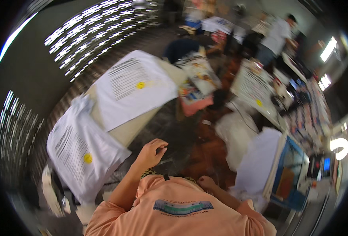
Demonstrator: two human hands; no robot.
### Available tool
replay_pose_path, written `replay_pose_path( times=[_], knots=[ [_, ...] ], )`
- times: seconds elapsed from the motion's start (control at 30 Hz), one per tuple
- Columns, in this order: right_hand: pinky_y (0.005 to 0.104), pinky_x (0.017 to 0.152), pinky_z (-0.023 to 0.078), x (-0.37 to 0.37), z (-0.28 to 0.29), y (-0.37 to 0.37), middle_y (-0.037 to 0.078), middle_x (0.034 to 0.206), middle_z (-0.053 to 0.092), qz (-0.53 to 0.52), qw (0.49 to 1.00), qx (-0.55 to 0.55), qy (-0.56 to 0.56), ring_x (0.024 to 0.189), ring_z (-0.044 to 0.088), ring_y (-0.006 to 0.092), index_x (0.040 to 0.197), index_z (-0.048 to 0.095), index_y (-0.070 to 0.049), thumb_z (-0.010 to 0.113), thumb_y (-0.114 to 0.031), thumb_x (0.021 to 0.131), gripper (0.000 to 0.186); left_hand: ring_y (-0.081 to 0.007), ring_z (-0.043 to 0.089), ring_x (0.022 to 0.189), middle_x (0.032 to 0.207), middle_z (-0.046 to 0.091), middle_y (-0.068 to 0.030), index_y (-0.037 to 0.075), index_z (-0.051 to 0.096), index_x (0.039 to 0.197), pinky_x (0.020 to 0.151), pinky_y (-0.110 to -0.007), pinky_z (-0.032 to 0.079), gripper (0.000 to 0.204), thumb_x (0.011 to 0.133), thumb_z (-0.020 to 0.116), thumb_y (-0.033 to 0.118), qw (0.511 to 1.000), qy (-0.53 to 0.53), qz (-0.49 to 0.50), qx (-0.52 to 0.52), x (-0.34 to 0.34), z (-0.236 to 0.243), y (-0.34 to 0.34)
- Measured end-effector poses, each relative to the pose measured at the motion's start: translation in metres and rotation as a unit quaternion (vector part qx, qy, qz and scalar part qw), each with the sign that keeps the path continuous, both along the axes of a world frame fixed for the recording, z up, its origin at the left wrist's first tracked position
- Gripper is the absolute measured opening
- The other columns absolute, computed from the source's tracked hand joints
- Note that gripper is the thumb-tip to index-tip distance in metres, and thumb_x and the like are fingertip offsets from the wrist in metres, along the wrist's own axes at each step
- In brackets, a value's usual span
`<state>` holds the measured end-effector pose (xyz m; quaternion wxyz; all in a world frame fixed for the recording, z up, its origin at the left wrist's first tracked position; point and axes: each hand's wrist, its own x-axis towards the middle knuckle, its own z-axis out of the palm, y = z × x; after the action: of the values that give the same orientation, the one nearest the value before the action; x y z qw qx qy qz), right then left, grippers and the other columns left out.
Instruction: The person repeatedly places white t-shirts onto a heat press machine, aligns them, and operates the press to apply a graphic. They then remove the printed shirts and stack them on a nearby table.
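My left hand [152, 153] is held out in front of my body, its fingers loosely bent with a gap to the thumb and nothing between them. To its left, a white T-shirt [77, 137] with dark printed lines and a yellow dot lies draped over a board's end. Farther off, a second white T-shirt [136, 86] with the same print is spread flat on a pale board [140, 128]. Close to my waist hangs my right hand [207, 183], low and blurred; its fingers do not show clearly. Neither hand touches a shirt.
At the right, white cloth [256, 157] hangs beside a blue-sided bin [290, 169]. Another printed shirt [254, 88] lies on a board beyond translucent plastic [235, 129]. Ahead stands a box [197, 102] with colourful packets. A person [274, 37] in white works far right.
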<state>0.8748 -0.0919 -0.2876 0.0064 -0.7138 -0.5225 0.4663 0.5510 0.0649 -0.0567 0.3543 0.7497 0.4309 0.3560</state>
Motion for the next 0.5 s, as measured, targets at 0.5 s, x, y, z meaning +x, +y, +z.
replay_pose_path(
  times=[0.5],
  knots=[
    [0.0408, 0.088, 0.051, 0.007, -0.021, 0.021, 0.017, 0.107, 0.068, -0.348, 0.935, 0.060, -0.041, 0.100, 0.065, 0.0335, 0.104, 0.071, -0.007, 0.066, -0.040, 0.083, 0.040, -0.0249, 0.053, 0.058, 0.079, 0.062, -0.0144, 0.006, 0.063, 0.091, 0.057, -0.039, 0.042, 0.014, 0.091, 0.064, 0.019, 0.379, -0.391, -0.821, -0.171, 0.191, 0.235, 0.140]
  ],
)
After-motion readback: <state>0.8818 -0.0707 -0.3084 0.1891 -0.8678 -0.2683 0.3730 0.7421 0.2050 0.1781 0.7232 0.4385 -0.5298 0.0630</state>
